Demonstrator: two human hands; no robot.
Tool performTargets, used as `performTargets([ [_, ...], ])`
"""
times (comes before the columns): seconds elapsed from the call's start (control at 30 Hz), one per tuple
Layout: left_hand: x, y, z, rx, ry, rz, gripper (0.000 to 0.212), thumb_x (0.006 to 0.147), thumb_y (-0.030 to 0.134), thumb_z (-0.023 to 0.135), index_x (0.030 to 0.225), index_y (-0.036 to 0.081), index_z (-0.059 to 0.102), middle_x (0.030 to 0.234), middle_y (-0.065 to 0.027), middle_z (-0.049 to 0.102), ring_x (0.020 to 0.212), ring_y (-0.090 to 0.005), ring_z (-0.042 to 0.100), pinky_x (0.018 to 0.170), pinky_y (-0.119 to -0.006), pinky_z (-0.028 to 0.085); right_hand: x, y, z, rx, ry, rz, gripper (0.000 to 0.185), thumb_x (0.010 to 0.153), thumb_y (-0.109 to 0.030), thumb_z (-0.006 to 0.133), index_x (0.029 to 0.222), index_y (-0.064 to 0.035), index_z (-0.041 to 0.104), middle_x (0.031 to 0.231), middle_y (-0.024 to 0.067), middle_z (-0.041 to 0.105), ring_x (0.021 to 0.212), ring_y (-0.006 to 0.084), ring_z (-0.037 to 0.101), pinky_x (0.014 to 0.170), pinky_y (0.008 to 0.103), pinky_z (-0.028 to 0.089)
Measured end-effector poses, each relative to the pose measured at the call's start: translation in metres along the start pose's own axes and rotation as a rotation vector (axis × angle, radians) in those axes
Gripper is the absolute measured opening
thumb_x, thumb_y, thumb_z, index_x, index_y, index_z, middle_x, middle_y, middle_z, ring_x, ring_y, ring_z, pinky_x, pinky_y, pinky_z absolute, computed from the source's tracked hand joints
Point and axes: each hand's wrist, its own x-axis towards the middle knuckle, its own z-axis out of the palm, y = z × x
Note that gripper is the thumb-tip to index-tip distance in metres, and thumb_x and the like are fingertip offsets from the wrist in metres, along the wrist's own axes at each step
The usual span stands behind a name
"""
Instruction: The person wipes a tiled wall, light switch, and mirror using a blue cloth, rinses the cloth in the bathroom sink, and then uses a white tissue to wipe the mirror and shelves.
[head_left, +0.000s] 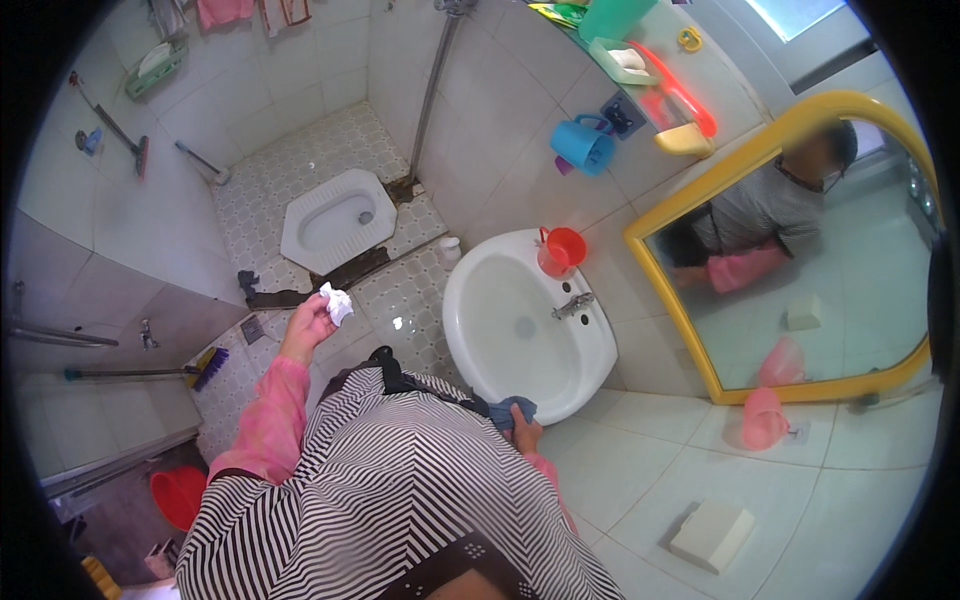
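My left hand (307, 324), its arm in a pink sleeve, holds a crumpled white tissue (337, 304) out over the tiled floor, left of my body. Gripped in my right hand (525, 431) is a bunched blue-grey cloth (513, 412), at the near rim of the white washbasin (459, 300). Whether the cloth touches the rim I cannot tell. On the basin's far corner stands a red plastic mug (562, 253). A metal faucet (574, 306) sits on the basin's right side, between two dark holes.
A white squat toilet (341, 220) lies beyond, with a dark broken floor edge (352, 268) before it. A yellow-framed mirror (679, 315) and a blue mug (583, 146) hang at right. At left are a purple-bristled broom (208, 369) and a red bucket (178, 496).
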Motion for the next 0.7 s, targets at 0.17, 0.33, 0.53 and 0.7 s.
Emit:
performTargets([
  [0.17,0.01,0.005,0.002,-0.01,-0.12,-0.043,0.031,0.086,0.011,0.054,0.117,0.013,0.049,0.108,-0.0085,0.06,0.095,-0.0232,0.059,0.068,-0.035,0.048,0.0,0.002,0.001,-0.004,-0.006,0.011,0.031,0.074,-0.03,0.073,0.088,-0.0042,0.065,0.074,0.004,0.062,0.057,0.0125,0.055,0.044,0.0264,0.046],
  [0.33,0.018,0.011,0.003,-0.017,-0.049,-0.048,0.032,0.085,0.009,0.055,0.117,0.013,0.05,0.11,-0.0087,0.059,0.094,-0.0235,0.058,0.068,-0.034,0.047,0.001,0.006,0.002,0.083,0.013,0.03,0.034,0.073,-0.03,0.073,0.093,-0.004,0.064,0.076,0.0042,0.062,0.059,0.0137,0.056,0.044,0.0267,0.045],
  [0.53,0.032,0.021,-0.004,-0.016,-0.05,-0.052,0.034,0.083,0.007,0.056,0.116,0.012,0.051,0.109,-0.0097,0.059,0.095,-0.0256,0.058,0.072,-0.036,0.048,-0.004,0.004,0.004,0.041,0.053,0.032,0.038,0.071,-0.031,0.075,0.094,-0.0031,0.063,0.079,0.0047,0.062,0.061,0.0147,0.056,0.043,0.0283,0.043],
  [0.7,0.032,0.028,0.0,-0.018,0.057,-0.096,0.035,0.081,0.004,0.056,0.115,0.011,0.052,0.109,-0.0099,0.059,0.096,-0.0269,0.058,0.074,-0.038,0.05,-0.014,-0.007,0.008,0.0,0.108,0.085,0.037,0.072,-0.031,0.074,0.094,-0.0039,0.063,0.08,0.0042,0.06,0.063,0.0163,0.055,0.045,0.0304,0.044],
])
